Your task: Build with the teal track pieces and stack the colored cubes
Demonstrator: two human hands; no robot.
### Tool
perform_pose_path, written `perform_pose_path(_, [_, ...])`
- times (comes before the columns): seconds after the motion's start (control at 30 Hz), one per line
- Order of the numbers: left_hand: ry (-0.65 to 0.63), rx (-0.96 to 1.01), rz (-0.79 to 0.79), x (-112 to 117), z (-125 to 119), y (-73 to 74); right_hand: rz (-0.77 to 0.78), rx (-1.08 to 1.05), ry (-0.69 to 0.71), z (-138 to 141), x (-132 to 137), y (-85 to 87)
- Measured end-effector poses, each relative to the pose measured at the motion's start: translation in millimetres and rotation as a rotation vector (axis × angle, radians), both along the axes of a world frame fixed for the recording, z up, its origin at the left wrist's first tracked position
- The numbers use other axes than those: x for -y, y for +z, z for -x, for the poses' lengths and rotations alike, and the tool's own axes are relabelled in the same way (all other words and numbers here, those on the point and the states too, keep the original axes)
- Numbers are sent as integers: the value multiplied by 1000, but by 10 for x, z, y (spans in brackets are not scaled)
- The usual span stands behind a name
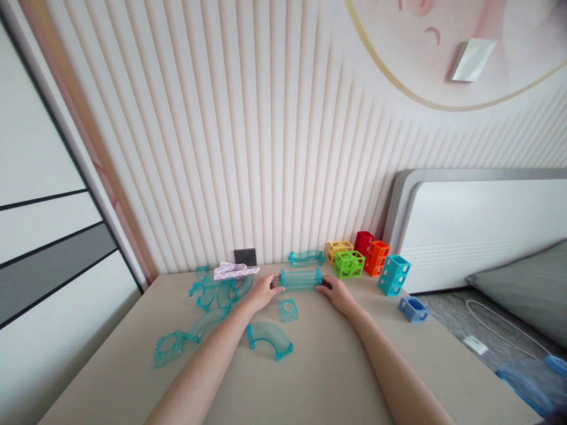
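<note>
Both hands grip a clear teal straight track piece, one at each end, near the back of the table. My left hand has thumb and fingers closed on its left end. On the right end, my right hand is closed in the same way. Just behind lies another teal straight piece. A square teal piece with a round hole rests in front of the held one. Nearer me is a curved teal track piece, between my forearms.
More teal curved pieces lie at left, beside a pink patterned item and a black square. At right stand green, yellow, red, orange, teal and blue blocks. A ribbed wall rises behind.
</note>
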State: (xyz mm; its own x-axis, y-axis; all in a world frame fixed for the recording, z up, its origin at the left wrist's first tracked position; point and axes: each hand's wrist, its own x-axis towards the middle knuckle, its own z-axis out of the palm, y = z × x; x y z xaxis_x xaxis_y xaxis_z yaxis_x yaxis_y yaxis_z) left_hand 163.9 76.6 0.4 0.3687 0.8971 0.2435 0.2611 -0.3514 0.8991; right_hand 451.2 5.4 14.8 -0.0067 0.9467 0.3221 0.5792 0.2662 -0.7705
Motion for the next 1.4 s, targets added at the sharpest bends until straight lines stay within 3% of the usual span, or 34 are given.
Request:
perform_pose_path(0.6, [-30,-306,-60,34,35,38,10,317,-38,66,200,48])
perform_pose_path(1.4, [-27,-308,-78,12,28,28,92,553,-226,242,289,178])
